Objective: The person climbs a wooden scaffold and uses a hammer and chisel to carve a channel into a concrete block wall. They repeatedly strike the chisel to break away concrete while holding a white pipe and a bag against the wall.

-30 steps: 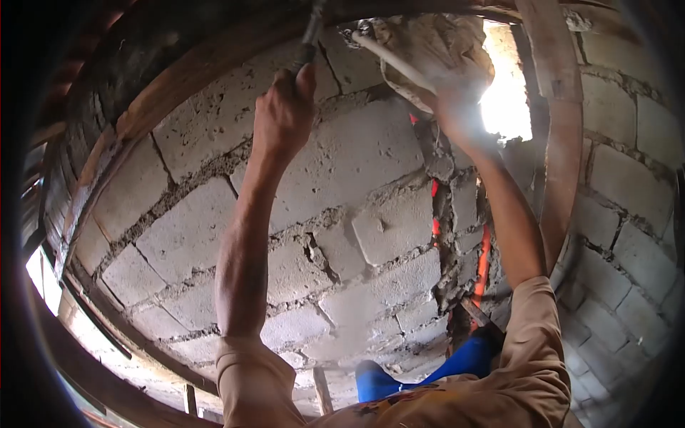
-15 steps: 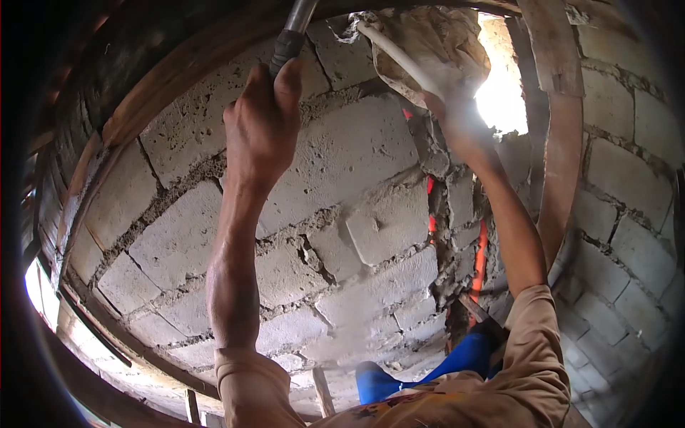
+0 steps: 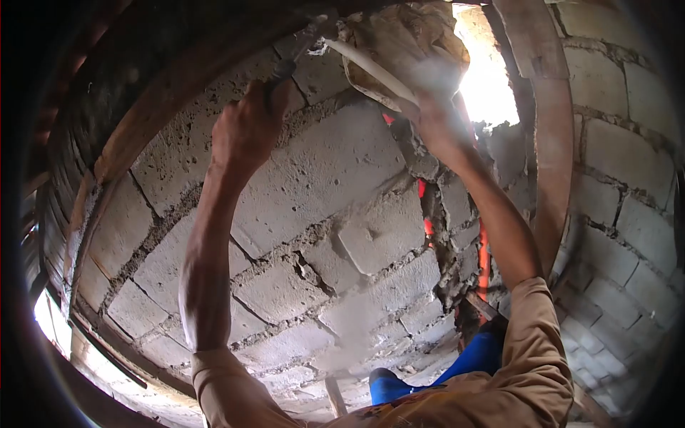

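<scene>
My left hand (image 3: 247, 128) is closed around the dark grip of a hammer (image 3: 283, 69) at the upper left. Its metal shaft and head blur with motion near the far end of a pale pipe. My right hand (image 3: 439, 128) is raised at the upper middle, its fingers closed at the near end of the pale pipe (image 3: 371, 69), which slants up to the left. Behind the pipe hangs a crumpled brown sheet, like paper or sacking (image 3: 399, 43). Haze and glare partly cover the right fingers.
A grey block wall (image 3: 321, 171) with rough mortar joints faces me. Orange conduit (image 3: 484, 260) runs in a broken vertical channel. Bright light enters through an opening (image 3: 489, 71) beside a wooden post (image 3: 553, 143). Wooden beams (image 3: 135, 135) curve along the left.
The hammer has swung so its head comes into view near the pipe's far end. Both hands appear slightly further left, as the view has shifted. The right hand keeps its grip.
</scene>
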A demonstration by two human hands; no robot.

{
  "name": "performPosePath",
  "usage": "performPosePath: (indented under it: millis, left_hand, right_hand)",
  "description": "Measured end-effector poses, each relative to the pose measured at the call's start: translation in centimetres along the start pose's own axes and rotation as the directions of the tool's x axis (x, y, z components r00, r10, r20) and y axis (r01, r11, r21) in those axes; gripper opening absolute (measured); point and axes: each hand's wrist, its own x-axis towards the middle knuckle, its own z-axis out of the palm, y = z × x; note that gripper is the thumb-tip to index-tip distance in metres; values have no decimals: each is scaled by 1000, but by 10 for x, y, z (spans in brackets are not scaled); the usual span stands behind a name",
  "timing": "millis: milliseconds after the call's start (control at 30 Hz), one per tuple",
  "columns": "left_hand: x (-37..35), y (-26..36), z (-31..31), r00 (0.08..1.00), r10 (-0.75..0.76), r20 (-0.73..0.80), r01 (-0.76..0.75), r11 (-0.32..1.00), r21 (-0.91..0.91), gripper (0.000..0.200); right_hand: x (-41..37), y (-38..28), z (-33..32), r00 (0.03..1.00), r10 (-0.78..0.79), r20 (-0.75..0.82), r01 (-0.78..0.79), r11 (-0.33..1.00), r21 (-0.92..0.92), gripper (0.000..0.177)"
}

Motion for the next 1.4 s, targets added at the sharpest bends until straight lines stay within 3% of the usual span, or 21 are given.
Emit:
performPosePath:
  millis: [67,167,367,467,533,567,633,667,733,867,967,1033,1067,1133,1267,1333,1367,1400]
  left_hand:
    - [-5,14,-20,996,-94,3,93,988,-120,39]
    - [-19,25,-15,904,80,-419,-228,920,-317,41]
    - [8,4,9,970,236,-56,-237,972,-2,39]
    - [-7,33,-18,988,139,-74,-146,984,-103,41]
    - [-11,28,-8,932,230,-279,-286,941,-179,43]
    - [-11,23,-5,882,266,-389,-362,911,-199,43]
    - [-1,6,8,972,204,-117,-210,977,-40,42]
    - [5,-1,11,989,149,3,-149,987,55,42]
    - [14,2,3,966,234,-113,-241,969,-59,42]
    - [-3,26,-18,883,177,-435,-298,927,-227,40]
    - [2,-5,3,943,280,-179,-287,958,-10,39]
    - [13,-10,5,941,301,-154,-295,954,57,38]
    - [20,-11,6,937,316,-146,-305,948,91,37]
    - [9,16,-19,947,251,-202,-264,964,-43,35]
    - [-2,12,-11,942,185,-280,-263,924,-276,30]
    - [6,-4,10,986,157,-55,-160,986,-51,29]
    - [14,-12,17,991,128,38,-131,989,72,28]
    - [18,-11,11,965,257,-52,-250,962,109,29]
  right_hand:
    - [0,2,7,997,-62,-39,63,997,44,38]
    - [-5,7,11,999,-50,-16,52,989,140,41]
    - [0,9,20,987,-103,-126,116,988,101,42]
    - [0,14,19,984,-114,-139,123,991,57,41]
    - [-7,5,15,987,-105,-123,111,993,43,39]
    - [-6,2,15,1000,-9,-18,11,993,118,37]
    - [-4,-4,11,966,159,202,-204,952,229,35]
    - [-4,-1,15,995,83,58,-95,963,252,33]
    - [-2,2,26,970,-72,-231,130,961,246,29]
    - [-9,2,30,997,75,17,-77,975,210,30]
    - [-8,1,31,991,103,89,-125,947,296,31]
    - [-6,-8,24,980,157,124,-194,898,394,30]
    - [-4,-6,24,991,125,36,-129,922,366,30]
    - [-7,-2,36,993,51,-106,-16,953,301,29]
    - [-6,-8,30,983,171,72,-186,907,379,30]
    - [-10,-6,32,973,187,137,-225,901,371,30]
    - [-8,-4,37,994,110,-1,-104,935,339,31]
    - [-3,-6,44,990,24,-139,17,957,288,31]
